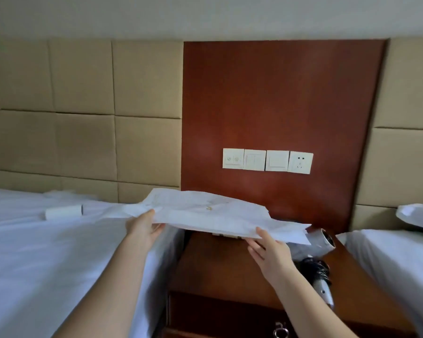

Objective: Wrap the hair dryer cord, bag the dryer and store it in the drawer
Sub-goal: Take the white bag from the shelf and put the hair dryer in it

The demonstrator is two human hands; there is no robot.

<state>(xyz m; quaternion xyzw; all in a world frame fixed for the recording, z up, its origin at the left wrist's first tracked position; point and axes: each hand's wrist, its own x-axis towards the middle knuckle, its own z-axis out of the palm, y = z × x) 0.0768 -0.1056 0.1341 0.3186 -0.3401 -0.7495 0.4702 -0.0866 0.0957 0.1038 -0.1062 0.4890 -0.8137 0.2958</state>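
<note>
I see both hands holding the white bag (213, 213) flat above the tabletop (217, 272). Left hand (143, 228) pinches its left edge; right hand (270, 252) clamps its near edge, thumb on top. Dryer (321, 240) lies on the tabletop just right of the right grip, cord (314, 268) wrapped around its handle.

We've got a reddish wood panel (279, 98) with a row of white switches and a socket (267, 161), flanked by beige padded wall panels (83, 106). White-sheeted beds sit left (47, 252) and right (396, 259).
</note>
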